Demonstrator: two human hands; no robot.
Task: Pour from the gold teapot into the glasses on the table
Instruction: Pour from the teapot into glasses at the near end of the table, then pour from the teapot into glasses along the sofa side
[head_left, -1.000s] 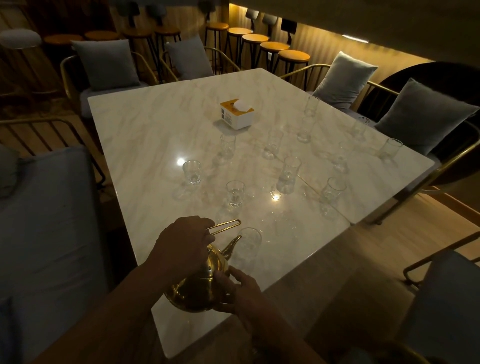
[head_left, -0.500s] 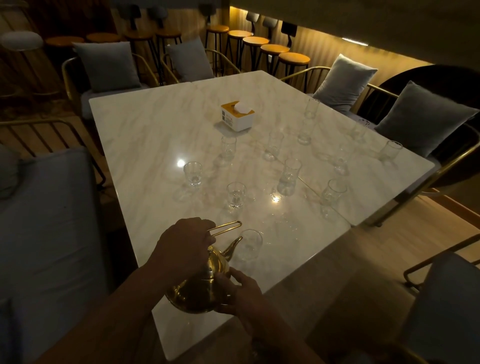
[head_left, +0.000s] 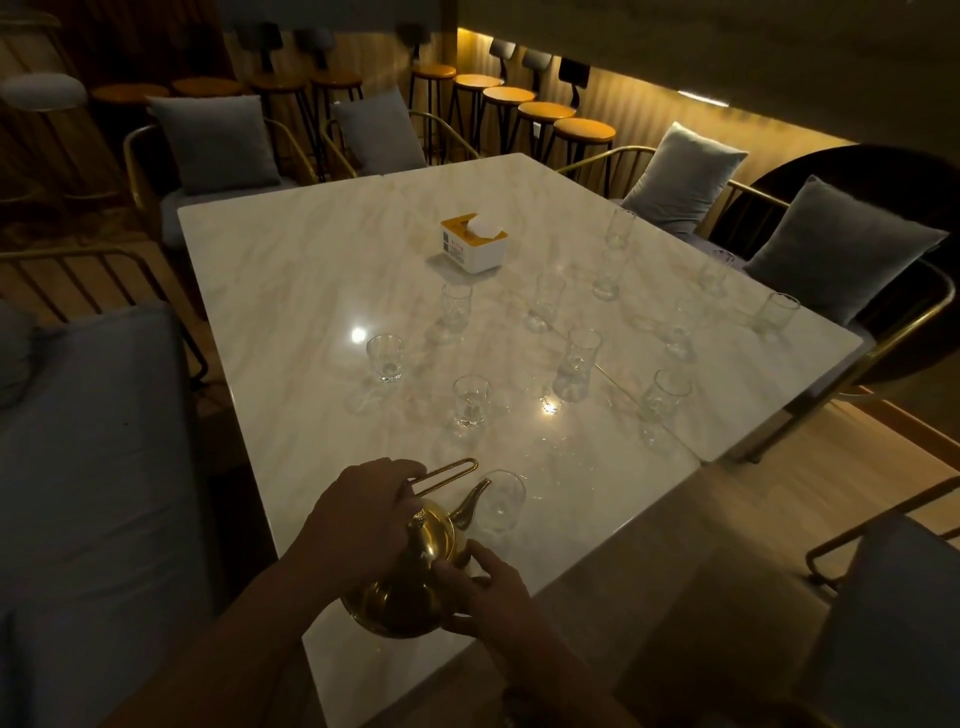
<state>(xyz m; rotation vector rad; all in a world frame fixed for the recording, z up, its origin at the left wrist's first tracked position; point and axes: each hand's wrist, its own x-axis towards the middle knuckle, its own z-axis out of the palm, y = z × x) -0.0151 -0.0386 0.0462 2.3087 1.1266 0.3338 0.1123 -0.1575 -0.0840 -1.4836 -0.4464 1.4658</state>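
The gold teapot (head_left: 415, 566) is tilted forward over the near edge of the white marble table (head_left: 291, 291). My left hand (head_left: 358, 514) grips its looped wire handle from above. Against the pot's lower right side rests my right hand (head_left: 485, 587), fingers pressed to the belly. The spout tip sits at the rim of the nearest glass (head_left: 500, 501), which stands just right of it. Several other clear glasses stand farther out, among them one (head_left: 471, 401) straight ahead, one (head_left: 385, 357) to the left and a taller one (head_left: 574, 370) to the right.
A white and yellow tissue box (head_left: 474, 242) sits mid-table. Chairs with grey cushions (head_left: 680, 176) ring the table. A grey sofa (head_left: 88, 467) is at my left. Bar stools (head_left: 545, 111) line the back wall. A metal chair frame (head_left: 852, 551) stands near right.
The two hands and the teapot have hardly moved; the pot stays tipped with its spout at the nearest glass. The view shifted slightly.
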